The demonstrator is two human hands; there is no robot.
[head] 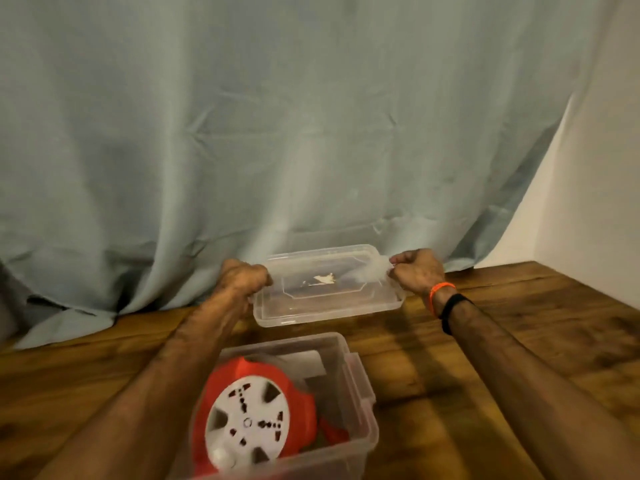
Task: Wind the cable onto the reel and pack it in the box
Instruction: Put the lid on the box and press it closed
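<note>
The red cable reel (256,410) with its white socket face lies inside the clear plastic box (360,382) near me, slightly tilted. No loose cable shows. Beyond the box the clear lid (325,306) is at the table's back, by the curtain. My left hand (242,277) grips the lid's left end. My right hand (415,270) grips its right end at the latch flap. I cannot tell whether the lid rests on the table or is raised a little.
A pale blue curtain (277,133) hangs right behind the lid and bunches on the wooden table (519,341). A white wall (595,168) closes the right side. Bare wood lies right of the box.
</note>
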